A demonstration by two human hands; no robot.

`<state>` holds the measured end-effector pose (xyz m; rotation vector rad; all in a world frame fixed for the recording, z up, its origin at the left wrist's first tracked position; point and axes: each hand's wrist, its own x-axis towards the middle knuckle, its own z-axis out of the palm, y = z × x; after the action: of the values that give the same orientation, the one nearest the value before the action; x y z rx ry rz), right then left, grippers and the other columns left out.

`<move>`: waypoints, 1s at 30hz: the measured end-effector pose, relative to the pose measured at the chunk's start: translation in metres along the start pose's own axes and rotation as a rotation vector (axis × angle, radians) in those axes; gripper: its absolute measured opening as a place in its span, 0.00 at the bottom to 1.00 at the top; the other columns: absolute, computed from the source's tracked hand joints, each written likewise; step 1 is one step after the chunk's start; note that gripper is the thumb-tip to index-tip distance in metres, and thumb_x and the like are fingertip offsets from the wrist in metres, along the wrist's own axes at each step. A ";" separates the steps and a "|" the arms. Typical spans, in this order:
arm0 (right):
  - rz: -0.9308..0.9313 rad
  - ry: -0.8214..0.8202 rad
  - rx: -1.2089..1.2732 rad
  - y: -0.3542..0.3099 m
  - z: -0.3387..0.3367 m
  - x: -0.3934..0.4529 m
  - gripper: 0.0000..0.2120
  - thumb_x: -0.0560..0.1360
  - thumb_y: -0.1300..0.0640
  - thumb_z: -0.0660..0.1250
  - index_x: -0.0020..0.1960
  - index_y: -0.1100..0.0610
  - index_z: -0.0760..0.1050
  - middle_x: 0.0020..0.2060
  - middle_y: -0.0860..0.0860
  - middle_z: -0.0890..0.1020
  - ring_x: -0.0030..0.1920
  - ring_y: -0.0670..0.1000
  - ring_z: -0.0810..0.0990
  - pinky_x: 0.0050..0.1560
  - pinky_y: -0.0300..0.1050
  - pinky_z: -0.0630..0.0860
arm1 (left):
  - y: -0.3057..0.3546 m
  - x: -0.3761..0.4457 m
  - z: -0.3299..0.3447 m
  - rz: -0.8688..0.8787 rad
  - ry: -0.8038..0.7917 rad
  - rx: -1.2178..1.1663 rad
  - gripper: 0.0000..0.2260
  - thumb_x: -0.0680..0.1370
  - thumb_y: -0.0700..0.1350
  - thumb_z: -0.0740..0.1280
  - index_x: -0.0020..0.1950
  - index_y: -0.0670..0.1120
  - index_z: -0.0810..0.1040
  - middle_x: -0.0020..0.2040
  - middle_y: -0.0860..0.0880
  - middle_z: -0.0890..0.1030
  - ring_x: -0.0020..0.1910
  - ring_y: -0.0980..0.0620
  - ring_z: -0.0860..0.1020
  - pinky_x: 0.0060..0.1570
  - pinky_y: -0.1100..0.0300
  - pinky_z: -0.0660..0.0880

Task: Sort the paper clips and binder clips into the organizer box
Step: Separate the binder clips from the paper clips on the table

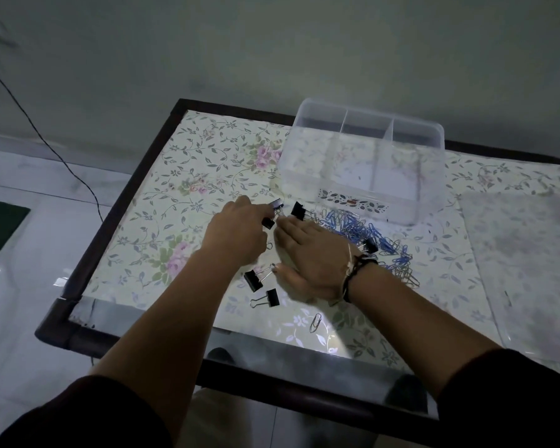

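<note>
Near table's front, lone paper clip [316,322], long axis running near-to-far.

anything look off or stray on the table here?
One silver paper clip lies alone near the table's front edge, apart from the blue and silver paper clip pile by the organizer box. Several black binder clips, such as one binder clip, lie loose around the hands. Nothing looks damaged.
</note>
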<state>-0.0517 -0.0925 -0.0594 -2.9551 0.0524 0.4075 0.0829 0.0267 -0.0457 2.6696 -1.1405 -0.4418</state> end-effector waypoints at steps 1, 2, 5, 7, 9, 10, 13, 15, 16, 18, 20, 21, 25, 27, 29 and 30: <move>0.009 -0.007 0.001 0.000 0.002 -0.002 0.40 0.78 0.37 0.41 0.81 0.62 0.50 0.80 0.60 0.52 0.81 0.57 0.51 0.80 0.54 0.51 | -0.001 0.000 0.001 -0.002 0.009 0.016 0.17 0.77 0.43 0.66 0.64 0.56 0.78 0.59 0.45 0.74 0.60 0.43 0.75 0.52 0.48 0.76; 0.013 -0.016 0.000 0.000 0.002 -0.008 0.40 0.78 0.37 0.42 0.80 0.62 0.50 0.80 0.60 0.52 0.81 0.57 0.51 0.80 0.54 0.51 | -0.001 0.000 0.001 -0.007 0.021 0.026 0.16 0.77 0.43 0.66 0.63 0.56 0.78 0.58 0.45 0.74 0.59 0.43 0.75 0.50 0.49 0.76; -0.002 -0.050 0.011 0.002 -0.001 -0.033 0.40 0.80 0.34 0.39 0.80 0.63 0.50 0.81 0.59 0.52 0.81 0.56 0.52 0.79 0.54 0.54 | -0.003 0.003 0.000 -0.046 0.047 0.025 0.15 0.78 0.42 0.65 0.62 0.55 0.79 0.57 0.47 0.75 0.58 0.44 0.75 0.45 0.53 0.71; 0.005 -0.056 0.021 0.004 -0.008 -0.037 0.45 0.76 0.32 0.32 0.80 0.62 0.51 0.81 0.59 0.52 0.81 0.56 0.53 0.80 0.51 0.52 | -0.003 0.004 0.000 -0.064 0.053 0.016 0.14 0.77 0.41 0.65 0.59 0.54 0.80 0.56 0.48 0.76 0.57 0.45 0.76 0.44 0.54 0.69; 0.022 -0.014 0.040 0.007 -0.010 -0.026 0.40 0.79 0.34 0.39 0.80 0.63 0.51 0.80 0.59 0.53 0.81 0.56 0.53 0.80 0.48 0.50 | -0.002 0.003 -0.003 -0.085 0.071 0.026 0.13 0.77 0.40 0.64 0.58 0.53 0.81 0.55 0.48 0.76 0.56 0.45 0.76 0.44 0.54 0.68; 0.027 -0.006 0.047 0.007 -0.011 -0.021 0.37 0.81 0.37 0.43 0.80 0.63 0.51 0.80 0.59 0.54 0.81 0.56 0.53 0.80 0.48 0.49 | -0.002 0.003 -0.004 -0.096 0.085 0.042 0.13 0.77 0.40 0.64 0.58 0.52 0.81 0.55 0.48 0.77 0.56 0.45 0.77 0.43 0.54 0.68; 0.012 -0.030 0.025 0.003 -0.010 -0.018 0.35 0.83 0.40 0.50 0.80 0.62 0.53 0.80 0.59 0.55 0.81 0.56 0.53 0.80 0.50 0.51 | -0.008 0.004 -0.013 -0.156 0.124 0.025 0.14 0.77 0.40 0.65 0.61 0.52 0.78 0.57 0.49 0.77 0.56 0.45 0.78 0.44 0.54 0.70; 0.035 0.017 0.044 0.001 -0.012 -0.023 0.31 0.82 0.46 0.53 0.79 0.62 0.57 0.79 0.58 0.60 0.79 0.56 0.58 0.79 0.49 0.55 | -0.017 0.006 -0.018 -0.208 0.147 -0.015 0.13 0.77 0.42 0.66 0.61 0.51 0.78 0.57 0.49 0.78 0.54 0.46 0.78 0.44 0.53 0.73; 0.073 0.065 0.066 0.001 -0.015 -0.023 0.28 0.81 0.51 0.56 0.78 0.62 0.61 0.77 0.58 0.65 0.77 0.57 0.63 0.75 0.48 0.60 | -0.020 0.006 -0.019 -0.225 0.148 -0.021 0.13 0.77 0.44 0.67 0.61 0.51 0.78 0.56 0.49 0.78 0.54 0.46 0.78 0.45 0.52 0.75; 0.155 0.166 0.094 0.002 -0.023 -0.017 0.22 0.78 0.58 0.59 0.70 0.61 0.70 0.67 0.57 0.75 0.66 0.57 0.74 0.59 0.46 0.75 | -0.019 0.006 -0.019 -0.216 0.109 -0.045 0.13 0.76 0.48 0.70 0.60 0.52 0.78 0.56 0.49 0.78 0.54 0.46 0.78 0.47 0.51 0.76; 0.204 0.199 0.102 0.003 -0.027 -0.007 0.17 0.76 0.60 0.59 0.63 0.59 0.74 0.58 0.54 0.79 0.57 0.56 0.78 0.43 0.45 0.73 | -0.011 0.003 -0.015 -0.160 0.059 -0.078 0.10 0.75 0.49 0.71 0.56 0.54 0.81 0.54 0.50 0.77 0.54 0.47 0.78 0.45 0.53 0.74; 0.211 0.194 0.106 0.002 -0.028 -0.002 0.15 0.76 0.60 0.58 0.60 0.59 0.74 0.55 0.54 0.80 0.54 0.56 0.78 0.40 0.44 0.72 | -0.007 0.002 -0.013 -0.137 0.047 -0.082 0.08 0.75 0.49 0.71 0.54 0.55 0.82 0.52 0.51 0.77 0.53 0.47 0.78 0.43 0.55 0.73; 0.201 0.157 0.131 -0.006 -0.026 0.004 0.11 0.74 0.60 0.57 0.53 0.57 0.74 0.50 0.54 0.80 0.49 0.58 0.79 0.39 0.49 0.78 | -0.006 0.002 -0.012 -0.130 0.074 -0.044 0.07 0.75 0.44 0.70 0.47 0.56 0.84 0.49 0.52 0.78 0.49 0.49 0.78 0.41 0.57 0.71; 0.215 0.157 0.130 -0.009 -0.022 0.002 0.12 0.73 0.60 0.57 0.53 0.57 0.75 0.48 0.53 0.81 0.48 0.58 0.80 0.39 0.50 0.78 | -0.011 0.003 -0.016 -0.146 0.053 -0.027 0.09 0.74 0.41 0.69 0.44 0.56 0.85 0.48 0.54 0.79 0.48 0.50 0.78 0.43 0.56 0.71; 0.209 0.165 0.157 -0.012 -0.020 0.003 0.15 0.73 0.61 0.57 0.57 0.56 0.76 0.49 0.53 0.82 0.48 0.58 0.81 0.42 0.51 0.79 | -0.014 0.001 -0.020 -0.166 0.010 -0.026 0.11 0.73 0.39 0.69 0.43 0.56 0.84 0.47 0.54 0.81 0.46 0.50 0.79 0.45 0.55 0.73; 0.191 0.167 0.190 -0.014 -0.020 0.003 0.17 0.73 0.61 0.58 0.59 0.55 0.77 0.51 0.53 0.83 0.50 0.59 0.81 0.44 0.51 0.80 | -0.016 0.000 -0.022 -0.177 -0.002 -0.008 0.12 0.73 0.38 0.68 0.43 0.55 0.84 0.47 0.54 0.81 0.46 0.50 0.78 0.47 0.54 0.74</move>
<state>-0.0423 -0.0818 -0.0391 -2.7967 0.3734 0.1665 0.1012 0.0389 -0.0296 2.7752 -0.9042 -0.4763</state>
